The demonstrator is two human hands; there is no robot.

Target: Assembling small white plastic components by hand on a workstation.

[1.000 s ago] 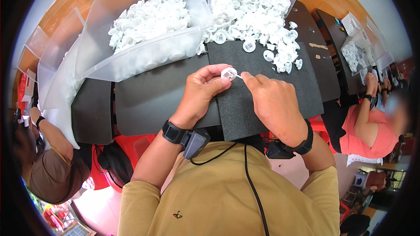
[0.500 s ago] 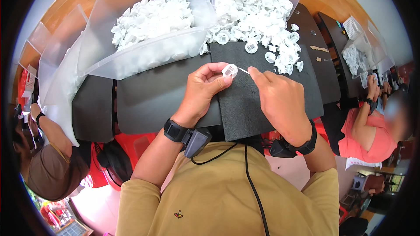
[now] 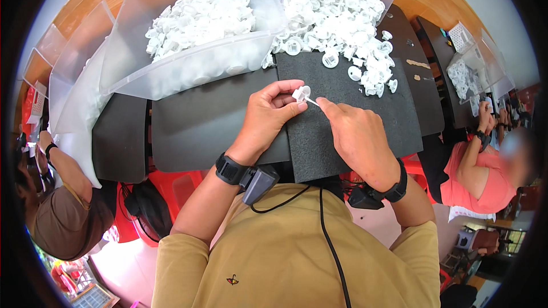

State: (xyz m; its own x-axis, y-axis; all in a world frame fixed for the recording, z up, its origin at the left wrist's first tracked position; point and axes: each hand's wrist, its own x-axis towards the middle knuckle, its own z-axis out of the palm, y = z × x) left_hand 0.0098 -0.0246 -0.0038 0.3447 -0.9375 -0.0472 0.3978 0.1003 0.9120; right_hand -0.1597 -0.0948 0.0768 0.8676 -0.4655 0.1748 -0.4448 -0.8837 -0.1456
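My left hand [image 3: 267, 111] pinches a small round white plastic part [image 3: 302, 93] between thumb and fingertips, above a dark foam mat [image 3: 319, 148]. The part is tilted, so its disc shows nearly edge-on. My right hand [image 3: 359, 134] is closed round a thin pale tool [image 3: 311, 101], its index finger stretched along it. The tool's tip reaches the part's lower right edge; its handle is hidden in the hand. Beyond both hands, a heap of similar white parts [image 3: 334, 17] spills from a tipped clear bin onto the mat.
A large clear plastic bin [image 3: 188, 71] of white parts stands at the far left on the dark table [image 3: 214, 142]. A white sack [image 3: 77, 142] hangs beside it. One person [image 3: 68, 211] sits at the left, another [image 3: 479, 174] at a separate table on the right.
The white part has turned from facing me to nearly edge-on. My right hand has moved slightly left and down, bringing the tool's tip to the part's lower edge.
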